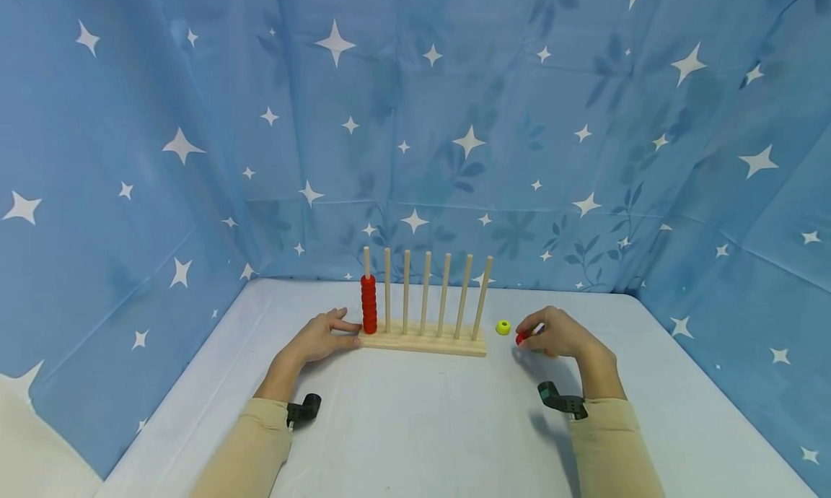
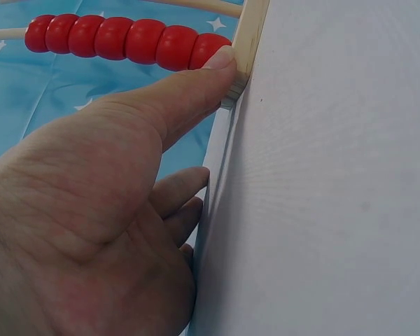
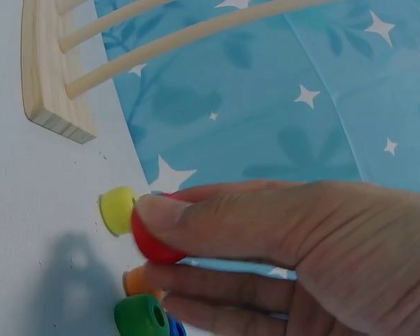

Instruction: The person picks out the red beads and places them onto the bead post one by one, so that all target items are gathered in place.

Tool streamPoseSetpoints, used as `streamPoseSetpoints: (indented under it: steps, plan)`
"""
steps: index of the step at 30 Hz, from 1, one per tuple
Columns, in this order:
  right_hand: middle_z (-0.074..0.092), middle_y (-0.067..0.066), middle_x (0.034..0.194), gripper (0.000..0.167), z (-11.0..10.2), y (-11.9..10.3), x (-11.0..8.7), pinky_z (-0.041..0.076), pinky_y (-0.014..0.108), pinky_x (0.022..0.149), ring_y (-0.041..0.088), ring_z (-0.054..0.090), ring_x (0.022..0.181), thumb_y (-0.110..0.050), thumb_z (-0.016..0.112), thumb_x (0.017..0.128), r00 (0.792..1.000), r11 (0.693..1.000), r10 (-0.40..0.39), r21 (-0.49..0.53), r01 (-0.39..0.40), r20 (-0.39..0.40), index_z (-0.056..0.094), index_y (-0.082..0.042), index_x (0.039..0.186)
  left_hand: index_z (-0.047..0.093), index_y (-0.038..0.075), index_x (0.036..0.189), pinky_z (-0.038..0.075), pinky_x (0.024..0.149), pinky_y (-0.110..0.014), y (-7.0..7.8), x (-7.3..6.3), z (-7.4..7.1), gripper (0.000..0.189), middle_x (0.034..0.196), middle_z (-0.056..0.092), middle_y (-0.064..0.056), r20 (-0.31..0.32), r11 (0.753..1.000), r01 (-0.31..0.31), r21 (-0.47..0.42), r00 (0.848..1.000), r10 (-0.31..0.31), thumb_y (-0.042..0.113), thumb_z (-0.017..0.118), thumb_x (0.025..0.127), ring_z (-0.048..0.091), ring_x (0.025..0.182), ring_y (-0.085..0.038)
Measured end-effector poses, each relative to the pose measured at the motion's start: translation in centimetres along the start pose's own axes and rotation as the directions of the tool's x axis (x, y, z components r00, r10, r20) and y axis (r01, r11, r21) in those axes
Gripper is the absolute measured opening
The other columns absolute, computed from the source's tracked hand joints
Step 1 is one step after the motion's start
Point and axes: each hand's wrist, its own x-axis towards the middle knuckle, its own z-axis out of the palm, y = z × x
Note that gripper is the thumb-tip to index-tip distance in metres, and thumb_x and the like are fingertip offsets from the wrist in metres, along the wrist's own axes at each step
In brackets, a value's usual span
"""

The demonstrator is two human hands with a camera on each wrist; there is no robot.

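Observation:
At the left end of a wooden bead rack (image 1: 422, 345), my left hand (image 1: 321, 337) rests its thumb and index finger against the base. The thumb (image 2: 196, 82) lies straight by the lowest bead in the left wrist view; the index finger is hidden there. Red beads (image 1: 368, 304) are stacked on the leftmost peg; the other pegs are bare. To the right of the rack, my right hand (image 1: 558, 332) pinches a red bead (image 3: 154, 241) between thumb and fingers. Just beyond it, a yellow bead (image 3: 117, 210) stands on the table.
An orange bead (image 3: 138, 281), a green bead (image 3: 136, 315) and a partly hidden blue bead (image 3: 175, 326) lie near the right fingers. White cloth covers the table (image 1: 415, 418). A blue star-patterned curtain (image 1: 428, 123) hangs around its back and sides.

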Motion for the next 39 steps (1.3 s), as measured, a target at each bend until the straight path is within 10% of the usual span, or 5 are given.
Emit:
streamPoseSetpoints:
  steps: [10, 28, 39]
  plan:
    - [0.075, 0.015, 0.111, 0.03, -0.4, -0.3, 0.4, 0.059, 0.037, 0.08, 0.024, 0.074, 0.089, -0.005, 0.074, 0.093, 0.979, 0.99, -0.135, 0.019, 0.139, -0.151, 0.073, 0.003, 0.122, 0.078, 0.014, 0.125, 0.018, 0.124, -0.07, 0.3, -0.1, -0.2, 0.04, 0.165, 0.037, -0.023, -0.016, 1.0, 0.004, 0.002, 1.0, -0.004, 0.032, 0.083, 0.089, 0.019, 0.158, -0.046]
    - [0.071, 0.015, 0.118, 0.03, -0.3, -1.5, 0.5, 0.058, 0.059, 0.089, 0.038, 0.068, 0.106, -0.013, 0.072, 0.098, 0.866, 0.961, -0.276, -0.144, 0.237, -0.417, 0.073, -0.002, 0.126, 0.077, 0.013, 0.126, 0.017, 0.124, -0.069, 0.1, 0.0, -0.1, 0.041, 0.165, 0.036, -0.024, -0.006, 1.0, 0.01, -0.02, 1.0, -0.01, 0.032, 0.083, 0.089, 0.018, 0.159, -0.046]
    - [0.07, 0.011, 0.117, 0.03, -0.3, -3.5, 0.3, 0.053, 0.035, 0.072, 0.031, 0.065, 0.105, -0.009, 0.072, 0.096, 0.781, 0.942, -0.335, -0.192, 0.275, -0.527, 0.073, -0.006, 0.126, 0.078, 0.014, 0.125, 0.018, 0.124, -0.07, 0.1, -0.1, 0.0, 0.041, 0.164, 0.037, -0.025, -0.008, 1.0, -0.004, -0.014, 1.0, 0.003, 0.032, 0.084, 0.088, 0.019, 0.158, -0.047]
